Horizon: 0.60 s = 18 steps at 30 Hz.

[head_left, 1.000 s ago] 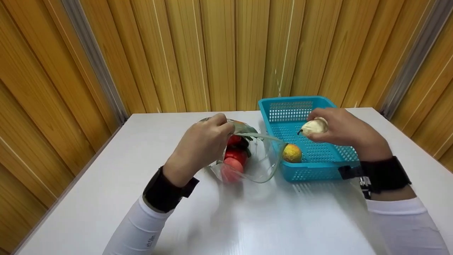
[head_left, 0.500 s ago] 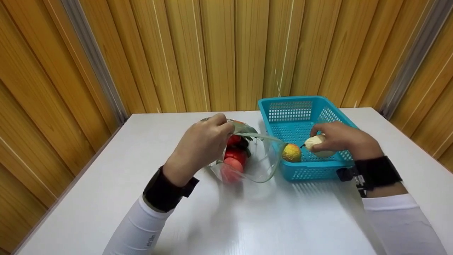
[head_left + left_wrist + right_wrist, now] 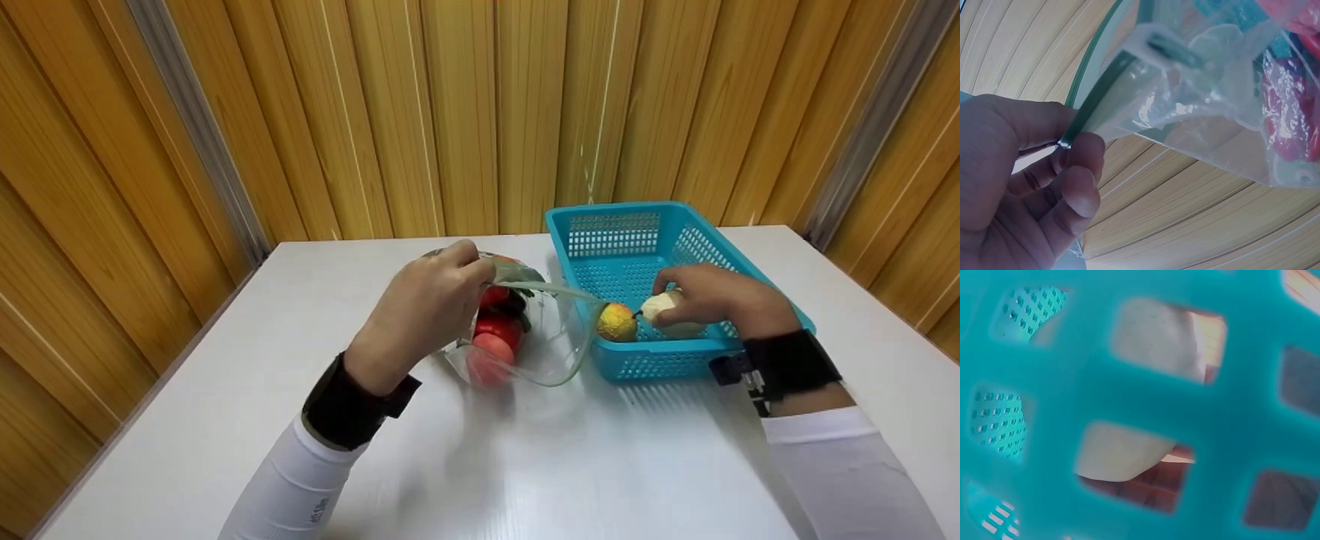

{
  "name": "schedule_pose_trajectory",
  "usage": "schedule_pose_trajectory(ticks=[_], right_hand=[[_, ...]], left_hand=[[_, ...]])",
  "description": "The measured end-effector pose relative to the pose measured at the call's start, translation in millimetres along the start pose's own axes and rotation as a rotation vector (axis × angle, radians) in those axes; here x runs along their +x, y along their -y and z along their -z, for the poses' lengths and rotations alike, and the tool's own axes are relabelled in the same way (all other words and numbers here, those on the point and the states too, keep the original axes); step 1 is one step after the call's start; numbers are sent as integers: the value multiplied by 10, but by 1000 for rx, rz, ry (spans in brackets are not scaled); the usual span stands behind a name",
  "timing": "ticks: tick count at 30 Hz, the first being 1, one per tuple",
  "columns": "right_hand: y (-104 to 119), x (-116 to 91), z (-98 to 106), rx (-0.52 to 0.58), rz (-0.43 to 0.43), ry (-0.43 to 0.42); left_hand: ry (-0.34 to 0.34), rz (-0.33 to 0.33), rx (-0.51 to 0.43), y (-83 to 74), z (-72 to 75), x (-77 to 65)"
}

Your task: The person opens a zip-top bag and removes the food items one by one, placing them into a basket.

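My left hand [image 3: 427, 307] pinches the mouth edge of a clear zip bag [image 3: 555, 349], which gapes toward the right. In the left wrist view, thumb and fingers grip the green zip strip [image 3: 1098, 93]. Inside the bag lie a pinkish round fruit [image 3: 491, 360], shiny red produce [image 3: 499, 328] and some darker items. My right hand [image 3: 716, 292] holds a pale pear [image 3: 661, 304], stem to the left, low inside the blue basket [image 3: 660, 366]. A yellow-red round fruit [image 3: 616, 323] lies left of the pear. Through the basket's holes, the right wrist view shows the pear [image 3: 1154, 340].
The basket's perforated wall [image 3: 1100, 394] fills most of the right wrist view. Basket and bag stand close together on the white table [image 3: 570, 465]. Wood-patterned panels [image 3: 480, 112] rise behind the table and at both sides.
My right hand has lowered the pear from above the basket down into it, near the yellow-red fruit. My left hand and the bag have stayed in place.
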State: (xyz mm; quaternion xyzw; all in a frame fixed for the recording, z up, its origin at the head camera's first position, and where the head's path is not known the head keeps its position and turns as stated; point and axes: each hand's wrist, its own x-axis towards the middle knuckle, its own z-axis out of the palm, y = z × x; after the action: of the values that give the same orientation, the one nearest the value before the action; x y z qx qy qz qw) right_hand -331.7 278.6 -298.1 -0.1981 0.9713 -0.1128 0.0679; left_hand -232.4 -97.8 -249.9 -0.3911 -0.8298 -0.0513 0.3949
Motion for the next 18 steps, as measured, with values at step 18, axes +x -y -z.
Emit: schedule_pose_trajectory(ticks=[18], right_hand=[[11, 3, 5, -2, 5, 22]], left_hand=[[12, 5, -5, 0, 14, 4]])
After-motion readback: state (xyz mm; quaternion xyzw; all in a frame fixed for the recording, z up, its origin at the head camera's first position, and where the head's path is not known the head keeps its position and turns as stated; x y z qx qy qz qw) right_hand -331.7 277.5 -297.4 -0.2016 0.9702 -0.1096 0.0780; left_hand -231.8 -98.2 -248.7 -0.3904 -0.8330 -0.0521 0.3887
